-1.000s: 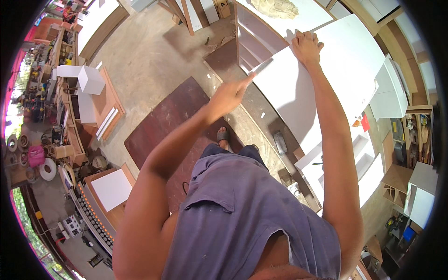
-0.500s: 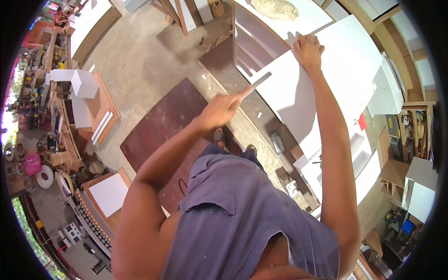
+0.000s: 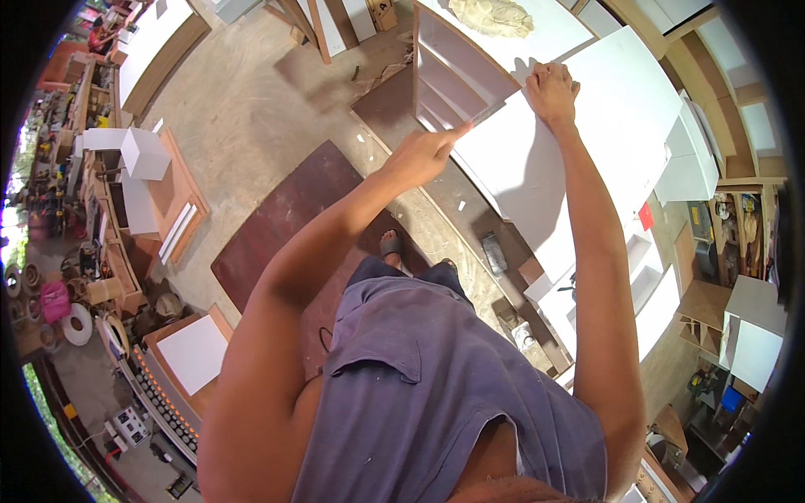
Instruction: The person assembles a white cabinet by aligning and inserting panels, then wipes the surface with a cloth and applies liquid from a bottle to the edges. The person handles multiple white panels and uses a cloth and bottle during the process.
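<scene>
My left hand (image 3: 419, 158) is closed around a narrow flat grey metal file (image 3: 490, 112). Its blade lies along the near left edge of a large white panel (image 3: 620, 101), by the corner next to an open white cabinet (image 3: 461, 71). My right hand (image 3: 552, 90) rests at the panel's far edge, fingers bent over it and pressed down. My fingertips there are partly hidden, and the right arm casts a shadow across the white surface.
A crumpled cream cloth (image 3: 495, 15) lies on the white top beyond. Below me is a dark red board (image 3: 285, 222) on the floor. White boxes (image 3: 144, 153) stand at left; a white drawer-like frame (image 3: 641, 277) and a small shelf unit (image 3: 704, 310) are at right.
My left hand has moved forward and right, carrying the file along the panel's edge toward the cabinet corner. My right hand keeps its place on the panel.
</scene>
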Demonstrator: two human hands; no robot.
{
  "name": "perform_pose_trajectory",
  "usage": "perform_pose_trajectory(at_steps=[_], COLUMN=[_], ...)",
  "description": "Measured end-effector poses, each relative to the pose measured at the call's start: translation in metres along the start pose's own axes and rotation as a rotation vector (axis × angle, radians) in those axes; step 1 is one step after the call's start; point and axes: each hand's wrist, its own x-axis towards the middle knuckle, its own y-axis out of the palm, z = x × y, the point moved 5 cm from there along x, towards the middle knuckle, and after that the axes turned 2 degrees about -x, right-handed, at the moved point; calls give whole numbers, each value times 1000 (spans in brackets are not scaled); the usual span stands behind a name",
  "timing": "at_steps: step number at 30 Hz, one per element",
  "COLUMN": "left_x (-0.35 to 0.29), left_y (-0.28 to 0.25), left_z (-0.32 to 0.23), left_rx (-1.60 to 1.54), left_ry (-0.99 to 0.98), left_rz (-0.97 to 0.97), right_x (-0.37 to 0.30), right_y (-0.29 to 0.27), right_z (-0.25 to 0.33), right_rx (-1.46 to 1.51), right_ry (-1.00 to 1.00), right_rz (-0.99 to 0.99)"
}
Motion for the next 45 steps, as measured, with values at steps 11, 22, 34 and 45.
perform_pose_trajectory(at_steps=[11,22,34,45], left_x=[-16,-40,-82,-35], left_y=[4,15,33,24], left_z=[12,21,58,9], left_rx=[-61,-91,-286,-62], left_ry=[135,139,-62,-5], left_rz=[-112,-107,-243,-313], right_x=[-1,-1,-2,-7], right_y=[-1,2,0,-7], right_z=[1,-6,-11,6], right_rx=[2,10,10,11], right_ry=[7,14,53,26], right_rz=[11,6,-11,39])
